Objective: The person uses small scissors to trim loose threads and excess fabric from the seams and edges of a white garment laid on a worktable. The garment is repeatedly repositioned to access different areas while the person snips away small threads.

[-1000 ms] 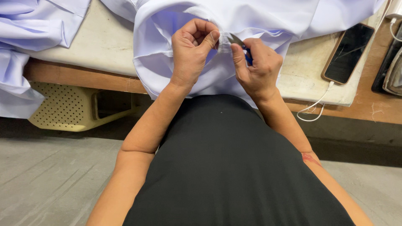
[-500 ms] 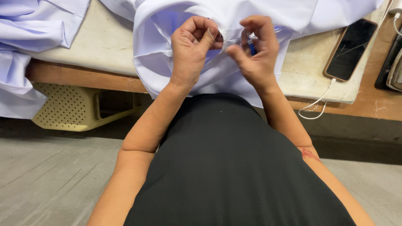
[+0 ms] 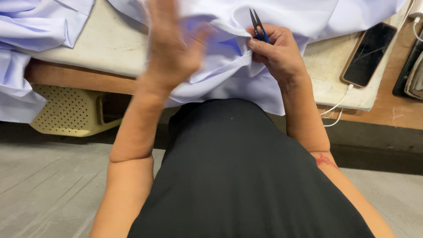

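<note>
While the blurred left hand lifts with fingers spread, the right hand pinches pale fabric and blue thread snips at the worktable's front edge.

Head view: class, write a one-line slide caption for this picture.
Right hand grips pale lilac cloth and blue thread snips at a bench; the blurred left hand is raised.

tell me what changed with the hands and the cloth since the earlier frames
The left hand let go of the pale fabric and swung up and left, blurred. The right hand turned, so the blue thread snips now point up, and it keeps pinching the fabric. The phone and table stayed put.
</note>
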